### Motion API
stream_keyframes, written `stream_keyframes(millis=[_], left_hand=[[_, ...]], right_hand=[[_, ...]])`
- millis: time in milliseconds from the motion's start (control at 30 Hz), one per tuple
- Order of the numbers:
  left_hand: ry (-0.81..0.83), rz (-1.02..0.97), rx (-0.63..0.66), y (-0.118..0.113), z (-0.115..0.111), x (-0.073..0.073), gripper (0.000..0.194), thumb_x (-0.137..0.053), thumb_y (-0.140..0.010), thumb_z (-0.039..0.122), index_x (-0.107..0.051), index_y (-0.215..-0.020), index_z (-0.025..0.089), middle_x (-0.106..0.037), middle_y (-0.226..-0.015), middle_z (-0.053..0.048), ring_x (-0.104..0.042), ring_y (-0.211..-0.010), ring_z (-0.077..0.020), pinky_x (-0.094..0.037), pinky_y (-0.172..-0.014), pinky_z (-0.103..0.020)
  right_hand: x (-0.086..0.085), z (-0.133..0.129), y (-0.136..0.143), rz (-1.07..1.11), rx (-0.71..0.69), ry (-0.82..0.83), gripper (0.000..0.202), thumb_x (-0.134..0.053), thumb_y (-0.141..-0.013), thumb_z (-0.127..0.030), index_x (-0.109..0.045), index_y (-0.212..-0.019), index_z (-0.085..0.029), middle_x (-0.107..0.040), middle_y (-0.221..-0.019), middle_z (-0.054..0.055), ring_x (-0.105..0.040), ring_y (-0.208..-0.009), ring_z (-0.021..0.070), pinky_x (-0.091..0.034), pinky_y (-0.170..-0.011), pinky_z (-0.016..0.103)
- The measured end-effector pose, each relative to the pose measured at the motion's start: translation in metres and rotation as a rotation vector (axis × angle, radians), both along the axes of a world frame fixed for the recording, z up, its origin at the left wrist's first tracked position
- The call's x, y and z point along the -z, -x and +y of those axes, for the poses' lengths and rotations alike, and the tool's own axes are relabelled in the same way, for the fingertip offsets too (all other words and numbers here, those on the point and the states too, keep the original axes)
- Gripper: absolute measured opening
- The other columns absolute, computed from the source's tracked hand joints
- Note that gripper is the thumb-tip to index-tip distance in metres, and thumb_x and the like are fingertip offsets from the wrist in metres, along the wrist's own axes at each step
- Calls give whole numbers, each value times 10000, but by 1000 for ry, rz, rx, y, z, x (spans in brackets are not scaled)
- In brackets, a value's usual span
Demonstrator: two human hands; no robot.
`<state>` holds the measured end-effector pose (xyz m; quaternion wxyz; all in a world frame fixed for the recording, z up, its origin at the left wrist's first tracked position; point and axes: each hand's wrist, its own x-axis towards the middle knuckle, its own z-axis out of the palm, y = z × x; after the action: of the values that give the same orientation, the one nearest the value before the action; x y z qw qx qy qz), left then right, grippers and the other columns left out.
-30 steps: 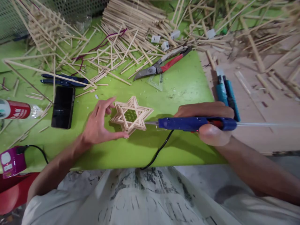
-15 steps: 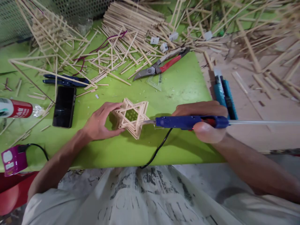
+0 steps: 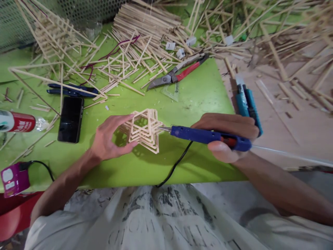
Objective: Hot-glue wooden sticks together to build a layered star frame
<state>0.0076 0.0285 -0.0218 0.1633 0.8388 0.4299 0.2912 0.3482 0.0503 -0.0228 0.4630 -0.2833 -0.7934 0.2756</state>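
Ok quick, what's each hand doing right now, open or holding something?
Left hand: holding the layered stick star by its side.
Right hand: closed around the blue glue gun.

The one head-worn camera looks forward and steeply down; the shirt (image 3: 156, 222) is nearest, the green table (image 3: 203, 100) beyond.

Soft, rather muted light covers your desk (image 3: 205, 100), palest toward 1 o'clock, with diffuse shadow on the 6 o'clock side of your right hand (image 3: 234, 124). Sticks (image 3: 316, 21) at 2 o'clock smear into blur; wide-angle distortion stretches your right forearm (image 3: 283, 187) toward 4 o'clock.
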Motion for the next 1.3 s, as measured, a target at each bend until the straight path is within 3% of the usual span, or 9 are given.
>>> stream_keyframes(millis=[400, 633, 900, 1300], left_hand=[[-22, -47, 69, -2, 1, 2, 683, -867, -845, 395, -628, -1456, 206, -788, -1281, -125, -783, -1121, -271, -676, -965, -444], [-4, 22, 35, -1, 1, 3, 631, -813, -869, 488, -656, -1412, 207, -799, -1268, -112, -789, -1103, -280, -684, -932, -462], [-43, -62, 93, -3, 2, 5, 693, -867, -842, 381, -624, -1466, 203, -793, -1286, -112, -784, -1133, -260, -676, -972, -433], [-81, -50, 107, -3, 4, 6, 645, -841, -867, 410, -623, -1429, 179, -796, -1269, -111, -792, -1113, -243, -689, -941, -416]], right_hand=[[1, -2, 10, -47, 30, -151, 161, -662, -941, -362, -637, -835, -244, -638, -625, 34, -591, -534, 213, -448, -498, 372], [-1, -1, 10, -82, 25, -155, 166, -689, -926, -341, -613, -818, -240, -612, -602, 22, -552, -523, 193, -428, -497, 362], [-1, -4, 11, -122, 57, -159, 295, -591, -1035, -432, -585, -815, -236, -600, -590, 35, -539, -531, 193, -428, -520, 358], [-2, -3, 10, -148, 27, -157, 282, -599, -1030, -409, -590, -814, -228, -607, -593, 45, -541, -533, 199, -435, -523, 362]])
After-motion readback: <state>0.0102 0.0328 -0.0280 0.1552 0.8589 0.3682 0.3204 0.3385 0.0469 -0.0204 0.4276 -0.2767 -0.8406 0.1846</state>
